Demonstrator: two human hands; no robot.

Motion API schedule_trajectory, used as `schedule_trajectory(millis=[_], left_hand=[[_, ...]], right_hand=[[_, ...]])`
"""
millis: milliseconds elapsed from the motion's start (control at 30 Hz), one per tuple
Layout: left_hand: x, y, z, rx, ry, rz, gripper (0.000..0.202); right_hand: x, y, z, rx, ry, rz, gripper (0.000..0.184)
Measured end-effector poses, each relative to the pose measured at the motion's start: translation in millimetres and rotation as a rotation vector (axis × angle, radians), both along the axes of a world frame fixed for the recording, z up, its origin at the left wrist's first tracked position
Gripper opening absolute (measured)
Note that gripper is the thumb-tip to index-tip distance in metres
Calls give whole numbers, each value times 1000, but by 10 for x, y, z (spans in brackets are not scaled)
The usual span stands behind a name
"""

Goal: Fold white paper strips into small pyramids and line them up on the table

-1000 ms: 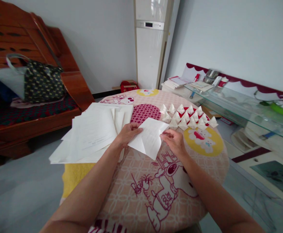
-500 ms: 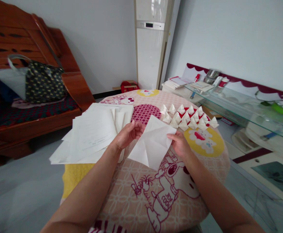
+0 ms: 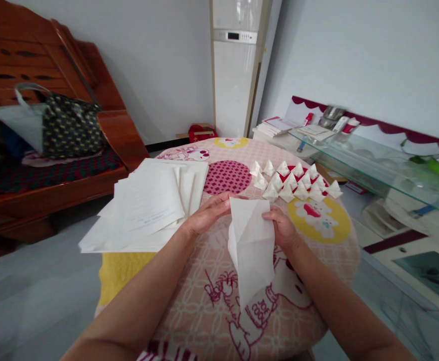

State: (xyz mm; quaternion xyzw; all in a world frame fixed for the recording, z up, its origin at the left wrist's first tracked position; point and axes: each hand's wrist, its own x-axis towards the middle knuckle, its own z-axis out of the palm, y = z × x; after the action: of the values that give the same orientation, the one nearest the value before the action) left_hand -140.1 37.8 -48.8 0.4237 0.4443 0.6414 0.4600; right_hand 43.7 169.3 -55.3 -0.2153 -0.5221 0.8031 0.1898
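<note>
A creased white paper sheet [image 3: 252, 248] hangs upright over the round table, held by its top edge between both hands. My left hand [image 3: 206, 214] pinches the sheet's upper left corner, thumb on top. My right hand [image 3: 282, 228] grips the upper right edge, fingers behind the paper. The sheet's lower point dangles toward me above the cartoon-print tablecloth [image 3: 219, 296]. A spread stack of white sheets [image 3: 147, 208] lies just left of my left hand. Several small folded paper pieces [image 3: 296, 183] sit in rows beyond my right hand.
A glass shelf unit [image 3: 385, 165] with books and cups stands to the right. A wooden bench [image 3: 46, 170] with a dark patterned bag [image 3: 68, 128] is at the left. A tall white air-conditioning unit [image 3: 234, 67] stands against the far wall.
The sheet, flat and spread between my hands before, has been lifted and folded narrower, and hangs vertically. My hands have come closer together at its top edge.
</note>
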Motion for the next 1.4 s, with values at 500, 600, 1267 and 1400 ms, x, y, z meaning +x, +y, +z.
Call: schedule_trajectory(millis=[500,600,1267,1400], left_hand=[[-174,-231,312,-171,-78,156,43],[-158,-267,344,-227,-135,115,41],[-175,-32,53,-228,361,-171,25],[-165,-73,126,-208,352,-142,25]], right_hand=[[158,167,13,117,-57,-24,25],[187,210,28,109,-53,95,26],[10,96,113,1227,-10,-176,20],[-86,-93,152,1239,-82,-7,27]])
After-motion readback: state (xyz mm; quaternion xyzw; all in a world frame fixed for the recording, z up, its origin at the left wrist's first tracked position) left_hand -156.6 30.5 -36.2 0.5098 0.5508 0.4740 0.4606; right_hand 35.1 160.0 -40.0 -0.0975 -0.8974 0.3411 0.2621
